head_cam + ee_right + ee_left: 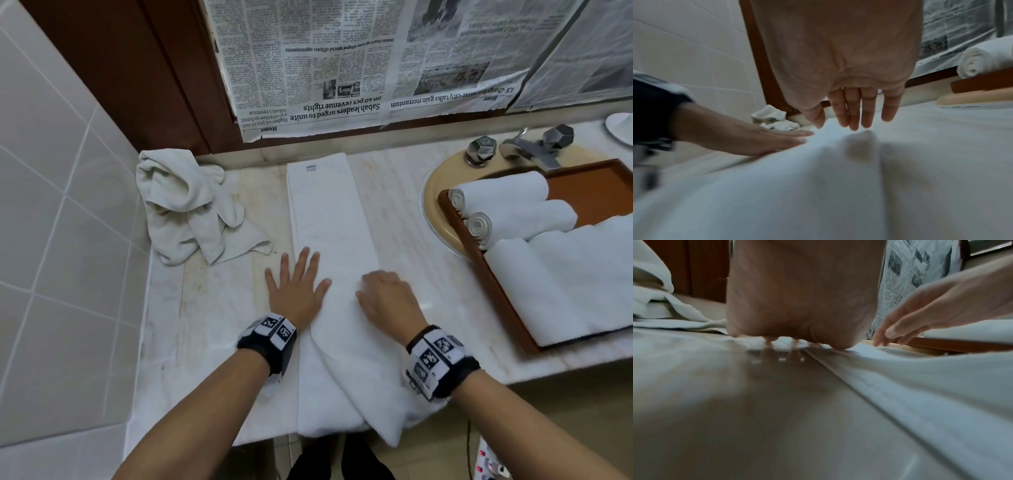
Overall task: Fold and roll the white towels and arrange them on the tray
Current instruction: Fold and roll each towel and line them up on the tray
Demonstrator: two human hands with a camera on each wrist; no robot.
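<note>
A long white towel (329, 212), folded into a narrow strip, lies on the marble counter from the back wall to the front edge; its near end (370, 394) is folded over at a slant. My left hand (297, 286) lies flat with spread fingers, half on the strip's left edge, half on the counter. My right hand (385, 294) touches the strip with straight fingers (853, 113), tips down on the cloth. The brown tray (496, 291) at right holds two rolled towels (503, 192) (524, 219) and a folded towel (565, 284).
A crumpled white towel (191, 205) lies at the back left by the tiled wall. The tray sits partly over a beige sink (442, 222) with a metal tap (527, 147). Newspaper (359, 68) covers the back wall. The counter's front edge (212, 435) is near my wrists.
</note>
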